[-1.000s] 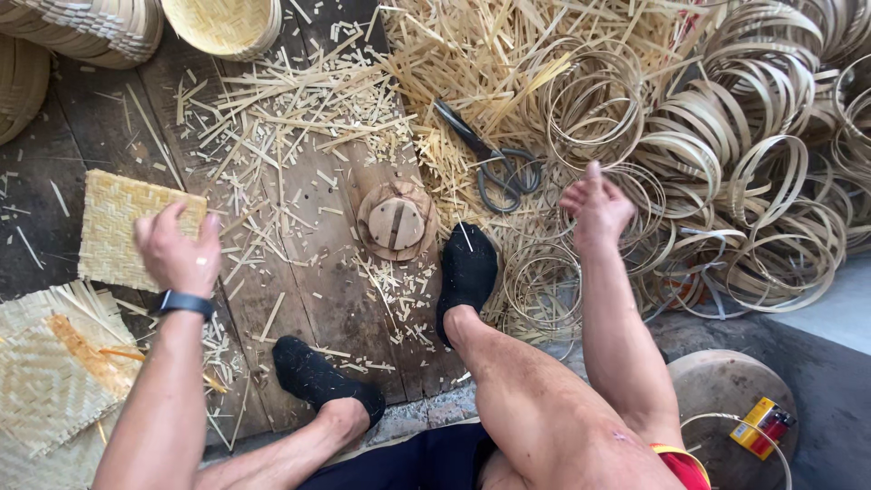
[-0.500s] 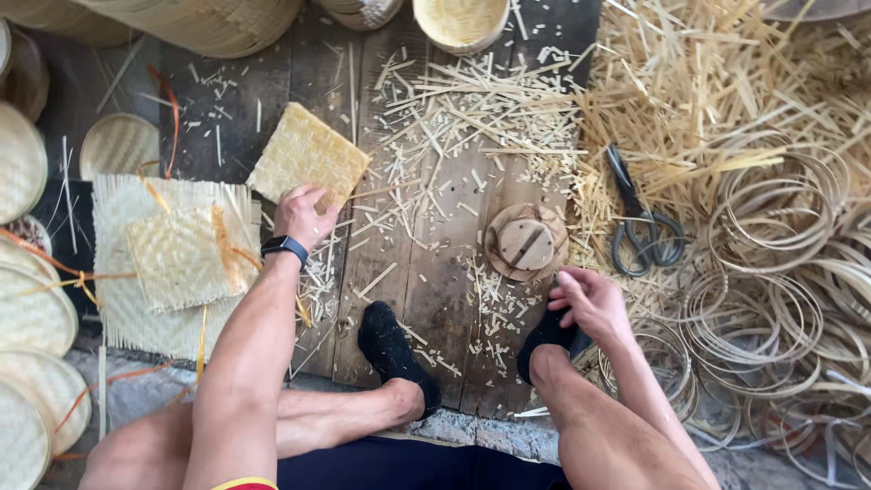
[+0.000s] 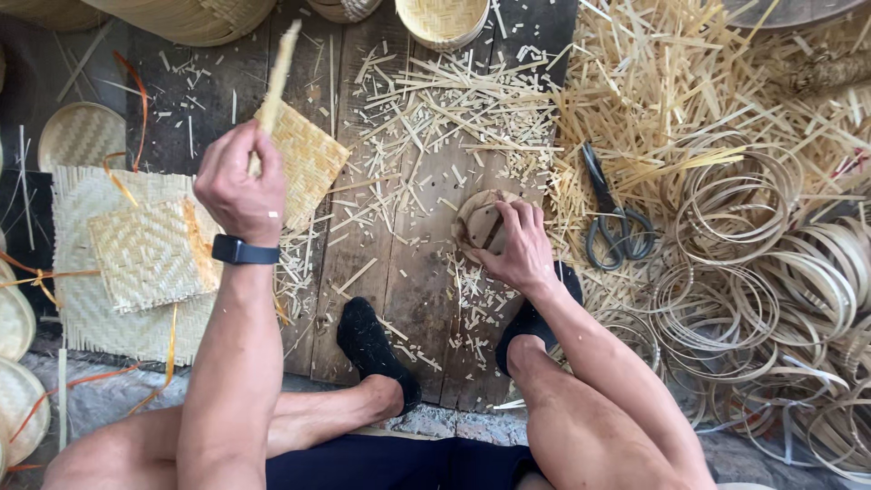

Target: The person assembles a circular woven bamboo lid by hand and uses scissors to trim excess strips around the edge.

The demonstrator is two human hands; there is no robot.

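Note:
My left hand [image 3: 238,181], with a dark watch on its wrist, is raised and gripping a small square woven bamboo mat [image 3: 299,154] by one edge, so the mat hangs tilted above the wooden floor. My right hand [image 3: 519,243] rests on a round wooden mould [image 3: 476,220] that sits on the planks between my feet, fingers wrapped over its right side.
Scissors [image 3: 610,216] lie on bamboo offcuts to the right. A heap of bamboo hoops [image 3: 762,272] fills the right side. Woven mats [image 3: 136,259] are stacked at the left, and round woven baskets [image 3: 443,18] stand along the top. My feet in black socks [image 3: 372,349] rest on the boards.
My left hand has lifted the square mat off the floor. My right hand has moved from beside my foot up onto the round wooden mould.

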